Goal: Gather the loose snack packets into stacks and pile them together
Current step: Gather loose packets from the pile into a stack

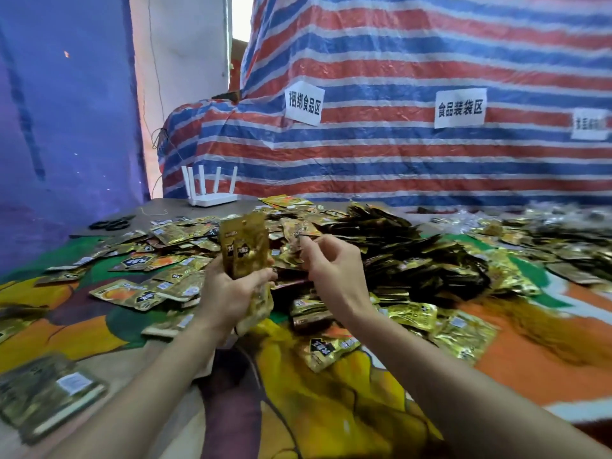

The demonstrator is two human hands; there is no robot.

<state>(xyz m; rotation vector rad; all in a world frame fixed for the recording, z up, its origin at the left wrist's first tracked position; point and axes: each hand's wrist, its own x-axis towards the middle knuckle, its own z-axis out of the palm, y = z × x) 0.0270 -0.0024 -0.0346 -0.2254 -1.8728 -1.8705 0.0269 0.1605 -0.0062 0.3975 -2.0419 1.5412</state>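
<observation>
My left hand (231, 289) grips an upright stack of gold snack packets (244, 246) above the table. Just to its right, my right hand (331, 263) pinches the edge of a single gold packet (299, 231) with thumb and forefinger. Behind both hands a big heap of loose gold and dark packets (397, 250) covers the middle of the table. Loose packets (139, 293) lie scattered flat to the left. A finished stack of packets (49, 395) sits at the near left edge.
A colourful printed cloth (331, 409) covers the table. A white router (212, 190) and black scissors (112, 223) stand at the far left corner. A striped tarpaulin (397, 144) with paper labels hangs behind. More packets (546, 233) spread at the far right.
</observation>
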